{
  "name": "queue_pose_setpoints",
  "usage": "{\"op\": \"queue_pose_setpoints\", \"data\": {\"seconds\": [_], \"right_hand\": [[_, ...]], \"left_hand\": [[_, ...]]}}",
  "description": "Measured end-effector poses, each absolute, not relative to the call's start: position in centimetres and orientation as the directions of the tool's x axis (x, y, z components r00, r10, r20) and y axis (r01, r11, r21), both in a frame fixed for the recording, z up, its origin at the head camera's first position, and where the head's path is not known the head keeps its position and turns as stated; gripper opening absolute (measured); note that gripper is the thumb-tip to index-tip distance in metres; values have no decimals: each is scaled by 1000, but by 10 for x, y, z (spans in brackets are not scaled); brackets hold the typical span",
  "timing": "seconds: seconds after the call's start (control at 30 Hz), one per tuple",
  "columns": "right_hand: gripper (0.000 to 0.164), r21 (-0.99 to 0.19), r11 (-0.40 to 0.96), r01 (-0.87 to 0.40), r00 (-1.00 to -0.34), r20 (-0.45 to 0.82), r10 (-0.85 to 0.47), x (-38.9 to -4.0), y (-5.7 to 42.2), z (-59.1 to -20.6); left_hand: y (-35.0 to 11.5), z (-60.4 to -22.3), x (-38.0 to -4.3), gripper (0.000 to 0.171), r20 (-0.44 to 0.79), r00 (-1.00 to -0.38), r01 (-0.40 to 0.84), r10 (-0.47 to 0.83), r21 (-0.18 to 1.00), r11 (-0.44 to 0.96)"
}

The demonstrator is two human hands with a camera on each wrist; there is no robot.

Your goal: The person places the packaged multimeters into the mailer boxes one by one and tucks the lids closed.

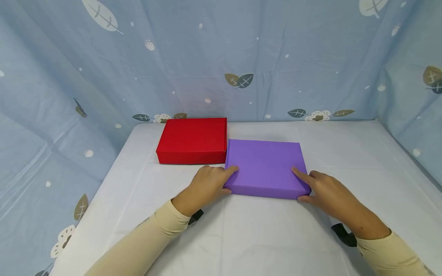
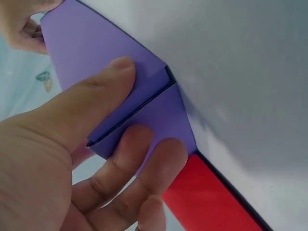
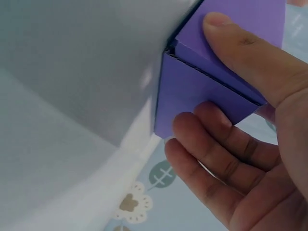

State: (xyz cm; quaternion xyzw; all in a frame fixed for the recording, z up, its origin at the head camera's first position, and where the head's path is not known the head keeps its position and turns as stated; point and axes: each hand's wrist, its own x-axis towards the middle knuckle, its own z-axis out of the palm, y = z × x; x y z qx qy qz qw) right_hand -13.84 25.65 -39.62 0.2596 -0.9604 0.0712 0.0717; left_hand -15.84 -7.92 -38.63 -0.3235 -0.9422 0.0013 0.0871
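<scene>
A flat purple cardboard box (image 1: 266,165) with its lid down lies in the middle of the white table in the head view. My left hand (image 1: 208,184) grips its left end, and in the left wrist view the thumb (image 2: 103,86) lies over the top while the fingers press the side. At the opposite end my right hand (image 1: 328,191) holds the box the same way; the right wrist view shows its thumb (image 3: 240,45) on top and fingertips against the side panel. A closed red cardboard box (image 1: 193,136) sits just left of and behind the purple one.
White cloth covers the table (image 1: 262,237). Behind it hangs a blue curtain (image 1: 207,57) with leaf and flower prints, which also runs along the left and right sides. The red box's right edge stands close beside the purple box's back left corner.
</scene>
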Motion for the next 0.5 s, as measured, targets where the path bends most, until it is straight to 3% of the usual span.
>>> {"op": "queue_pose_setpoints", "data": {"seconds": [0.5], "right_hand": [[82, -126, 854, -505, -861, 141, -488, -181, 252, -391]], "left_hand": [[-74, -382, -197, 60, 156, -808, 558, 568, -105, 823]]}}
